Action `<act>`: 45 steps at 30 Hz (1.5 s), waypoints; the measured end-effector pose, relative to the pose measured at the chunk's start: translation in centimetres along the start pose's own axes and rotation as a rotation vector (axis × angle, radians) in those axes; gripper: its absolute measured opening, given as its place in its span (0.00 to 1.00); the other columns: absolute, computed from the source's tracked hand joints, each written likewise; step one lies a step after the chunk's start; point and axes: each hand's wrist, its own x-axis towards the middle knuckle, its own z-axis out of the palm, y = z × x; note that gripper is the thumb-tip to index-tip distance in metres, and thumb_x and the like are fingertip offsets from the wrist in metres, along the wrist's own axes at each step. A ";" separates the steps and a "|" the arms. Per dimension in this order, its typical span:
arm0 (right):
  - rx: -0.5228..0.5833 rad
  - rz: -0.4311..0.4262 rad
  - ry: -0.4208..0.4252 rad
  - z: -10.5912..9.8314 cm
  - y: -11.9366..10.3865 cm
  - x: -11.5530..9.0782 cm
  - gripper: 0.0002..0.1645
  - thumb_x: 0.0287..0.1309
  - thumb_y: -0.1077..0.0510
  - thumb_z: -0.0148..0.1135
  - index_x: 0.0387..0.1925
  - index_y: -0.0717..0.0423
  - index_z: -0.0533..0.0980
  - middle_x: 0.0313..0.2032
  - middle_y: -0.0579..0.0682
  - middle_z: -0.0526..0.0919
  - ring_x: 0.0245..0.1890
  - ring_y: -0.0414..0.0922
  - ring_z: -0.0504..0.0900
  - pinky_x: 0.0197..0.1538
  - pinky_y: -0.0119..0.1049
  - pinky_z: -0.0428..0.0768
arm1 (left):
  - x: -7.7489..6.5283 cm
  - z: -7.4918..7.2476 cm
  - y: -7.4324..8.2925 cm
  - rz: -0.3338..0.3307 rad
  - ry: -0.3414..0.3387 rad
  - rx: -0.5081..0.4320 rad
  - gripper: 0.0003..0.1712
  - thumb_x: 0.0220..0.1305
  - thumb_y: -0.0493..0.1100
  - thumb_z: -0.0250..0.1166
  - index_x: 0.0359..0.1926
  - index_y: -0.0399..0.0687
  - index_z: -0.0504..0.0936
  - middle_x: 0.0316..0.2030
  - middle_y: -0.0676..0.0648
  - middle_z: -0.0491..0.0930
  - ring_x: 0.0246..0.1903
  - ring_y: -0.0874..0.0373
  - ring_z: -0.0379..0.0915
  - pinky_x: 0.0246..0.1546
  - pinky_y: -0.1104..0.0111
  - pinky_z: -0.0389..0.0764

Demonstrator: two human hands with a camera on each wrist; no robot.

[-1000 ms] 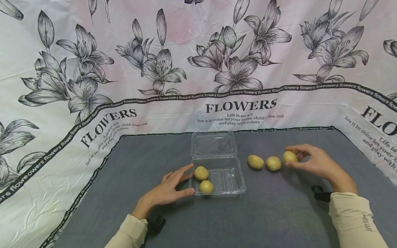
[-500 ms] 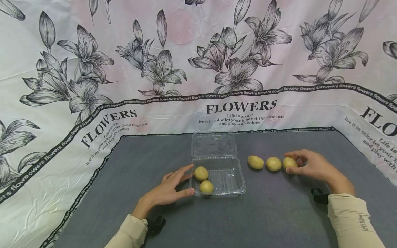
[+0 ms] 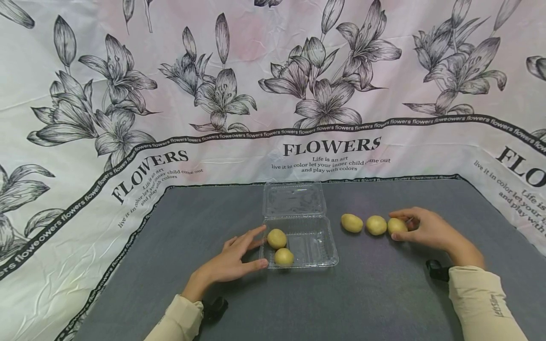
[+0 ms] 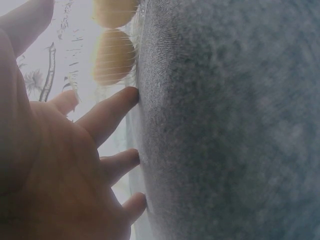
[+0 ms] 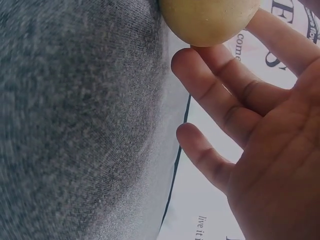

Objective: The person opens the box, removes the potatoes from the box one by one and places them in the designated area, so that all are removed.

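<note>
On the right of the head view, my right hand has its thumb and fingers around a small yellow potato. That potato is right beside another potato, and a third potato lies to their left. The right wrist view shows the held potato at the top, by the fingertips. My left hand has its fingers spread at the left side of a clear plastic clamshell box. Two potatoes sit inside along that side, one at the back and one in front.
The box's clear lid is folded back, away from me. A grey cloth covers the table. Behind stands a white curtain with printed flowers and lettering.
My right hand has brought its potato down and slightly toward me, to the right end of the row, close against the neighbouring potato. The left hand has stayed in place.
</note>
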 end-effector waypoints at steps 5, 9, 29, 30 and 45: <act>0.011 0.002 -0.014 0.0 -0.1 0.0 0.39 0.55 0.46 0.77 0.62 0.63 0.78 0.51 0.63 0.83 0.40 0.45 0.80 0.37 0.39 0.77 | 0.0 0.0 0.0 -0.003 -0.002 -0.006 0.50 0.71 0.64 0.62 0.82 0.67 0.44 0.75 0.60 0.64 0.79 0.58 0.51 0.75 0.35 0.33; 0.020 -0.004 -0.019 0.1 0.0 0.0 0.39 0.55 0.45 0.77 0.63 0.63 0.77 0.52 0.64 0.83 0.41 0.46 0.81 0.38 0.40 0.78 | 0.0 0.0 0.0 -0.004 -0.002 -0.003 0.49 0.71 0.64 0.61 0.82 0.67 0.44 0.75 0.60 0.64 0.79 0.57 0.51 0.75 0.35 0.33; -0.029 -0.053 0.086 -1.1 -2.1 -0.2 0.42 0.58 0.43 0.75 0.69 0.57 0.72 0.57 0.64 0.76 0.54 0.62 0.78 0.45 0.62 0.78 | -0.1 0.0 0.1 0.001 0.001 0.001 0.50 0.71 0.64 0.62 0.82 0.68 0.43 0.75 0.60 0.65 0.79 0.58 0.52 0.75 0.36 0.34; -0.031 -0.067 0.097 -1.1 -2.5 -0.2 0.42 0.58 0.44 0.75 0.69 0.57 0.72 0.57 0.63 0.76 0.54 0.61 0.78 0.44 0.62 0.78 | -0.1 0.0 0.1 0.001 0.001 0.000 0.50 0.71 0.64 0.62 0.82 0.68 0.43 0.75 0.60 0.65 0.79 0.58 0.52 0.75 0.36 0.34; -0.034 -0.314 0.257 1.6 -7.8 1.4 0.36 0.48 0.55 0.82 0.61 0.52 0.80 0.47 0.53 0.82 0.47 0.51 0.78 0.46 0.46 0.63 | -0.1 0.0 0.0 0.001 -0.005 0.004 0.49 0.71 0.63 0.61 0.82 0.68 0.43 0.75 0.59 0.65 0.79 0.57 0.52 0.75 0.35 0.34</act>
